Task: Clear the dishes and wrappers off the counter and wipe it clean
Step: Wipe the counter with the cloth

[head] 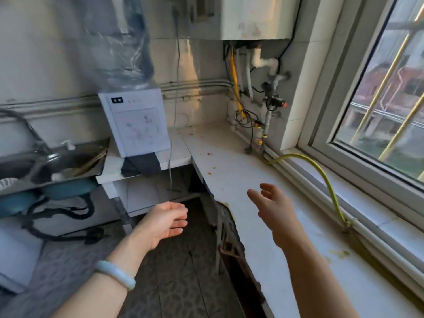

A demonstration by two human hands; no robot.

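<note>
While crumbs and yellowish stains are lying scattered along the white counter [231, 166], no dishes or wrappers are showing on it. Both of the person's hands are hovering empty with fingers spread: the right hand [275, 210] above the counter's near edge, the left hand [167, 220] over the floor. Wiping looks to be what remains; fetching a damp cloth and sweeping debris away from the yellow hose [321, 173] would serve best.

Tiled wall [202, 65], pale, warm light patch. Window [390, 92], right, 1 white frame, yellow bars outside. Wall-mounted white boiler [254, 17] with pipes beneath. Patterned grey floor [174, 271]. Steel sink [52, 161], left.
</note>
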